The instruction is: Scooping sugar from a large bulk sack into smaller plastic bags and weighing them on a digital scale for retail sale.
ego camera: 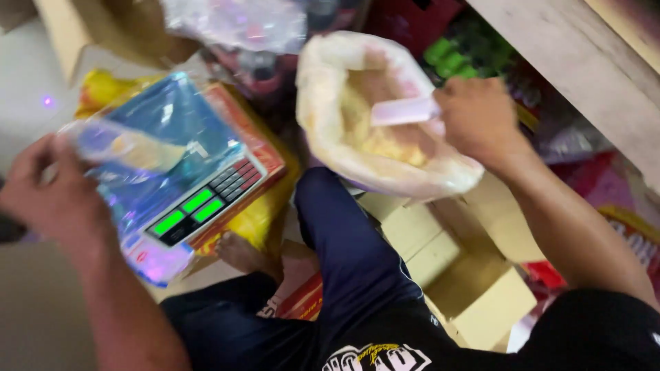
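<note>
On the floor, seated view from above; person's legs in dark trousers [344, 254] run up the middle of the frame.

Right hand [478, 120]: closed around the handle end of a pale pink scoop [404, 110], whose flat blade lies inside the mouth of a large open plastic sack [323, 103]. The sack stands just beyond the knee, its rim rolled outward. It holds pale yellow granular or flaky goods [385, 141]; blur prevents telling which.

Left hand [51, 189]: fingers pinched on the edge of a small clear plastic bag [127, 148] with a little yellowish content. This bag lies over the platform of a digital scale [182, 178], which is wrapped in bluish film and has green lit displays. The scale rests on a red-and-yellow carton [265, 148].

Handling judgement:
- Small bag: thin, limp and slippery; likely very light now. It has no stiffness, so hold it at the mouth edge, keeping the opening spread.
- Scoop: rigid plastic, light; grip at the handle, keeping the blade level when loaded.
- Sack: soft walls, probably heavy with bulk fill; the rolled rim is the only firm place to steady it.
- Loose goods spill easily if tipped.

Surroundings: cardboard boxes [474, 288] beside the right leg, wooden shelf edge [584, 75] at upper right.
</note>
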